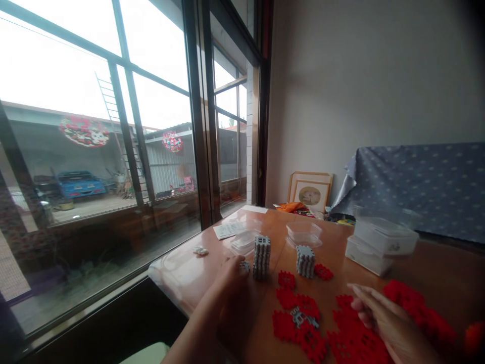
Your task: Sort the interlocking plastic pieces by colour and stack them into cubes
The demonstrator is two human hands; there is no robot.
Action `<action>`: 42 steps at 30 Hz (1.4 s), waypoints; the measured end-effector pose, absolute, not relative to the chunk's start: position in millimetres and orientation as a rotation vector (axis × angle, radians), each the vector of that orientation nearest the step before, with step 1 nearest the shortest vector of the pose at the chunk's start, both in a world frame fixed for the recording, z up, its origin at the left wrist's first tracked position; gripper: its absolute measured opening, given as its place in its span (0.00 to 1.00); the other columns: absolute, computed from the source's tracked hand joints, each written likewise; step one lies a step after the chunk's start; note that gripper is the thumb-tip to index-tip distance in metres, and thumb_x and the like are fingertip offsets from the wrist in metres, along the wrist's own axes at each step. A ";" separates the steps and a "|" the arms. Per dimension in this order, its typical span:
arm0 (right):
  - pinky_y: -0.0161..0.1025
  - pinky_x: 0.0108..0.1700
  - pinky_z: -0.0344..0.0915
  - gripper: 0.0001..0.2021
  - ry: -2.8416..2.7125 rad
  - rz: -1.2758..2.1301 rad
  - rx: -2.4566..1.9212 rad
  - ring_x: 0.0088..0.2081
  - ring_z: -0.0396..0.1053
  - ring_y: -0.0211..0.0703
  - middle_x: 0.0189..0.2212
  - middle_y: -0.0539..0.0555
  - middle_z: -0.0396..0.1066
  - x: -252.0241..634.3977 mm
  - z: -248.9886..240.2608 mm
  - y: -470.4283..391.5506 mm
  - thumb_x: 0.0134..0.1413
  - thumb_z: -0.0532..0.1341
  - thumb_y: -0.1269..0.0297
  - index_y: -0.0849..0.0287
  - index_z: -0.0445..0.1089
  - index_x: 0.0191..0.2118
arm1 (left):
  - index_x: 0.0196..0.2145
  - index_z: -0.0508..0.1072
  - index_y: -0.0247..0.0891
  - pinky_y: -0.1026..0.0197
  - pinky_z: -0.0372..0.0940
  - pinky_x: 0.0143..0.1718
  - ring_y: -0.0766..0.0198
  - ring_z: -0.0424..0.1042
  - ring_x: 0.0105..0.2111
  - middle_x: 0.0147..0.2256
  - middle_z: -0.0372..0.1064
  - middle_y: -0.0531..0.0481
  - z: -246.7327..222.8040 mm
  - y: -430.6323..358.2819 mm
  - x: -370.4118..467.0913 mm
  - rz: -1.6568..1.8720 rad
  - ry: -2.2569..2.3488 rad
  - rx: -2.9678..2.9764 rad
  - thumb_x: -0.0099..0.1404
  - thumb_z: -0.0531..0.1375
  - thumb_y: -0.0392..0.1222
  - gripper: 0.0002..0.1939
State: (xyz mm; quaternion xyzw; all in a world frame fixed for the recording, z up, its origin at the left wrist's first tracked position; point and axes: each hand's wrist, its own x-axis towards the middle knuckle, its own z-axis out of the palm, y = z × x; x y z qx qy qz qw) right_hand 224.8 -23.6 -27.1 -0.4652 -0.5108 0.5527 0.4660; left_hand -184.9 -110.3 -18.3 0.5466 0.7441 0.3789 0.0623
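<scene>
On the left side of the wooden table, my left hand (pixel 232 269) is closed on a grey interlocking tile (pixel 245 266), partly hidden by the fingers. Just right of it rises a tall stack of grey tiles (pixel 261 258). A shorter grey stack (pixel 305 261) stands farther right. My right hand (pixel 373 309) hovers over a spread of red tiles (pixel 354 336); its fingers are loosely bent and apart, with nothing visible in them. More red tiles (pixel 285 324) lie between the hands, with a few grey tiles (pixel 303 318) on top.
Clear plastic containers (pixel 303 233) and lids (pixel 244 242) lie behind the stacks. Stacked boxes (pixel 382 237) stand at the right rear. Red pieces (pixel 420 308) are heaped at right. A paper (pixel 229 230) and small whitish pieces (pixel 200 251) rest near the window.
</scene>
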 end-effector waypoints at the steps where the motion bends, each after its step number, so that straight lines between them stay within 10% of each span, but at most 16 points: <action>1: 0.37 0.30 0.65 0.25 -1.245 1.356 -1.145 0.29 0.69 0.42 0.33 0.54 0.77 225.3 -28.0 -22.6 0.48 0.68 0.42 0.56 0.77 0.44 | 0.43 0.78 0.43 0.51 0.60 0.53 0.48 0.69 0.49 0.43 0.75 0.45 -18.8 -110.9 -184.4 1.057 2.277 1.712 0.52 0.64 0.35 0.19; 10: 0.37 0.31 0.65 0.23 -1.249 1.368 -1.152 0.30 0.69 0.42 0.33 0.53 0.77 222.1 -22.2 -26.5 0.50 0.68 0.42 0.55 0.77 0.44 | 0.33 0.74 0.39 0.57 0.61 0.44 0.54 0.70 0.42 0.39 0.72 0.44 -15.4 -113.5 -178.6 0.914 2.356 1.851 0.62 0.59 0.38 0.04; 23: 0.38 0.34 0.63 0.20 -1.306 1.320 -1.144 0.32 0.68 0.43 0.30 0.52 0.73 219.4 -18.9 -29.6 0.53 0.65 0.42 0.56 0.75 0.38 | 0.40 0.74 0.39 0.60 0.64 0.37 0.58 0.71 0.35 0.35 0.75 0.47 30.5 -154.3 -103.5 2.115 1.850 1.092 0.71 0.52 0.59 0.21; 42: 0.37 0.35 0.60 0.20 -1.724 1.563 -0.770 0.30 0.64 0.40 0.28 0.49 0.70 196.3 21.7 -74.0 0.59 0.61 0.44 0.58 0.74 0.35 | 0.36 0.70 0.35 0.62 0.65 0.34 0.65 0.71 0.29 0.31 0.72 0.46 5.2 -131.8 28.2 1.550 0.846 0.767 0.62 0.65 0.58 0.22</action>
